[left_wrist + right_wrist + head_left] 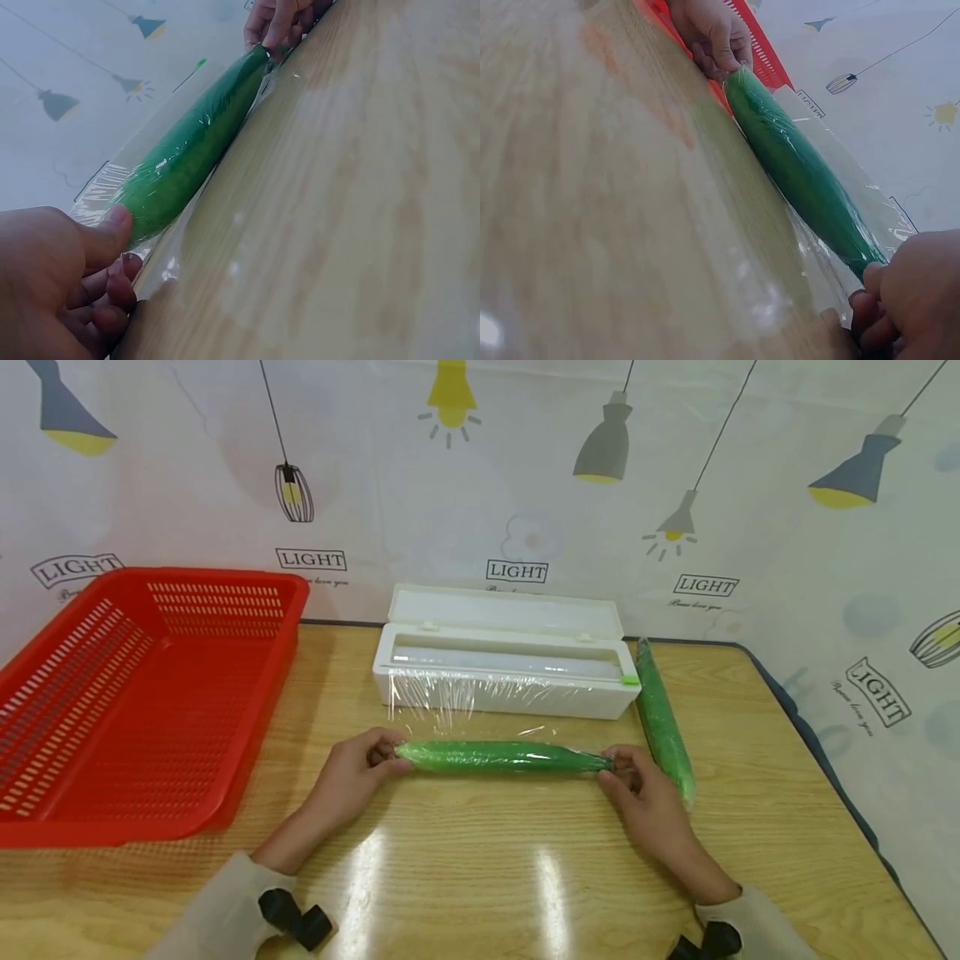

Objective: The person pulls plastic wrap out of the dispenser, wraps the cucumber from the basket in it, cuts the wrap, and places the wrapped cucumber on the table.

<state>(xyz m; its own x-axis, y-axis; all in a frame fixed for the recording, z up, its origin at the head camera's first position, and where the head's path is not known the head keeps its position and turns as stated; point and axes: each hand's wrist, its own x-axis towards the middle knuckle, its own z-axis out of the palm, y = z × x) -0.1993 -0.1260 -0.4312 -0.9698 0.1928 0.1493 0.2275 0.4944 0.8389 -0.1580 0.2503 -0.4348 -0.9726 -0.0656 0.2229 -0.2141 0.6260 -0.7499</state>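
Observation:
A long green cucumber (502, 757) lies crosswise in clear plastic film, in front of a white cling film dispenser (510, 693). My left hand (356, 772) pinches its paler end, the thumb pressing on the film there. At the narrower dark end, my right hand (648, 802) pinches the tip together with the film. Clear film (435, 693) hangs over the dispenser's front and reaches toward the cucumber. In the left wrist view, shiny film (161, 169) clings along the cucumber's skin. The dispenser's lid (502, 610) stands raised, with a film roll (502, 662) inside.
Another film-wrapped cucumber (663, 722) lies beside the dispenser's right end, just beyond my right hand. A red plastic basket (262, 710) stands to the left on the wooden table (465, 877). Behind the table hangs a pale wall covering (465, 510) printed with lamps.

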